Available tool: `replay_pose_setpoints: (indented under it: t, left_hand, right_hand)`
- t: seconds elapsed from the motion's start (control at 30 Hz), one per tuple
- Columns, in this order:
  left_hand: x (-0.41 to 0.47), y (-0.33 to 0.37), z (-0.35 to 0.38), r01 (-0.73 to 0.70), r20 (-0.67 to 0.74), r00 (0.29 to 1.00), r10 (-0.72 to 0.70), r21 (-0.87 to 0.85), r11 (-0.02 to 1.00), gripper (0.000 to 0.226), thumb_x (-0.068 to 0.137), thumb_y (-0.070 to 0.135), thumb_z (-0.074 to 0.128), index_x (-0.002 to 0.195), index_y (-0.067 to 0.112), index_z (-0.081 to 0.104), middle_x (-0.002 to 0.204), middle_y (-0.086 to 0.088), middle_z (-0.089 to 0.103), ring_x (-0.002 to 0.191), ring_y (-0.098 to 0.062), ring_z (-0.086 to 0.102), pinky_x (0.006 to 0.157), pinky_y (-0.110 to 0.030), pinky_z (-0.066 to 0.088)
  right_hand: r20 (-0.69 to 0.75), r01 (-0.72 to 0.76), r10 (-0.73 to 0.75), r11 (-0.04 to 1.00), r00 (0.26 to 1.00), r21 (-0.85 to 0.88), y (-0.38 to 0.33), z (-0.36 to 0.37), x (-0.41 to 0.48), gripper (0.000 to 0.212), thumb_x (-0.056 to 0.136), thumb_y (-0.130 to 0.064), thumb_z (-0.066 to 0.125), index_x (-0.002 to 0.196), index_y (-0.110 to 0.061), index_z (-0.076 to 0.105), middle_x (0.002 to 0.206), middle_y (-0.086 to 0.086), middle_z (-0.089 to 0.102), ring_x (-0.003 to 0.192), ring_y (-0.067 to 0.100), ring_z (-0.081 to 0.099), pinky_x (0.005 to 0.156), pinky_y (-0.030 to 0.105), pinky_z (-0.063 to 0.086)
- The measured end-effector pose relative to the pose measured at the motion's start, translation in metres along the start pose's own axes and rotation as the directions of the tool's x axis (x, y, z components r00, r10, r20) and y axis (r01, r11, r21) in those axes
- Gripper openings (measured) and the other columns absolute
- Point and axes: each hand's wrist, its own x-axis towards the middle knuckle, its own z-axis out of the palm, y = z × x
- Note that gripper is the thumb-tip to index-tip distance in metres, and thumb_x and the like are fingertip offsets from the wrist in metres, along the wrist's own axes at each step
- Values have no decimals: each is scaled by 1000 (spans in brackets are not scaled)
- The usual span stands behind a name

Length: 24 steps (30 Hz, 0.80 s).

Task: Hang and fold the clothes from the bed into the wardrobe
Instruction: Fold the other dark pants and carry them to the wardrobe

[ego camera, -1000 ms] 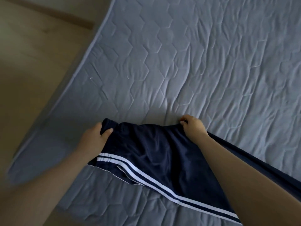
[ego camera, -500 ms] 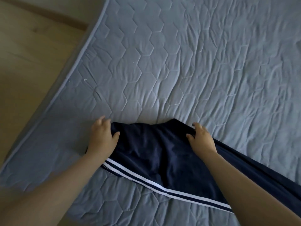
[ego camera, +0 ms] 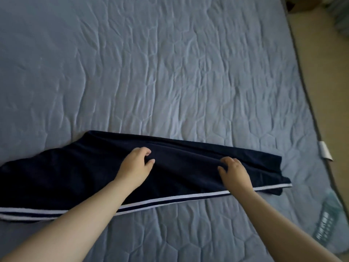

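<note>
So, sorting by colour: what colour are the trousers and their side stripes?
Dark navy trousers with white side stripes, seen in the head view.

Trousers (ego camera: 75, 176): dark navy, plain, with two white stripes (a thin navy line between them) along the near edge. Bed (ego camera: 170, 72): grey-blue cover, quilted in a hexagon pattern, with dark piping at its right edge. Tag (ego camera: 325, 150) on that edge: white. Floor (ego camera: 321, 63): pale beige.
</note>
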Motion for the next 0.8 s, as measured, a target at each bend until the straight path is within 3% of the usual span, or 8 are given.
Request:
replay_pose_setpoints:
  t: [0.07, 0.2, 0.33, 0.43, 0.6, 0.8]
  left_hand:
    - [3, 34, 32, -28, 34, 999, 28, 16, 999, 29, 92, 26, 59, 120, 16, 57, 120, 2, 56, 107, -13, 55, 91, -26, 44]
    - [14, 92, 90, -89, 99, 992, 84, 48, 995, 27, 93, 25, 58, 119, 16, 59, 119, 3, 57, 108, -12, 55, 92, -26, 45]
    - [26, 130, 134, -144, 122, 983, 134, 78, 986, 25, 93, 23, 58, 117, 16, 62, 117, 3, 59, 107, -13, 56, 93, -27, 46]
    - [40, 154, 167, -178, 118, 979, 164, 120, 977, 24, 93, 23, 59, 115, 16, 64, 116, 3, 59, 106, -14, 56, 91, -27, 45]
    - [64, 173, 204, -225, 72, 974, 214, 279, 933, 32, 89, 16, 64, 121, 12, 63, 118, -2, 58, 113, -21, 49, 95, -32, 44]
    - [81, 177, 209, -242, 13, 966, 259, 410, 880, 40, 79, 17, 76, 115, 9, 61, 110, -7, 53, 102, -28, 50, 85, -37, 47]
  right_hand:
    - [-17, -37, 37, 999, 999, 10, 46, -14, -1, 30, 96, -24, 54, 123, -13, 58, 120, 4, 57, 103, 23, 57, 75, 30, 44]
    - [-70, -115, 118, 993, 991, 33, 126, -38, 11, 28, 96, -19, 54, 122, -8, 60, 120, 12, 57, 105, 31, 56, 87, 38, 47]
    - [-34, -150, 150, 989, 988, 15, 178, -49, 29, 30, 96, -17, 53, 124, -9, 57, 121, 12, 56, 105, 29, 55, 84, 35, 45]
    - [-10, -37, 36, 997, 999, -68, 203, -51, 46, 30, 94, -19, 55, 123, -13, 58, 117, 7, 56, 107, 26, 52, 84, 34, 47]
    - [-58, 92, -103, 981, 993, -169, 217, -47, 74, 48, 90, -27, 62, 136, -20, 46, 128, 1, 46, 118, 22, 42, 82, 31, 51]
    - [-187, 221, -246, 964, 951, -147, 229, -52, 100, 16, 93, -20, 57, 103, -13, 68, 103, -1, 60, 104, 22, 52, 66, 33, 49]
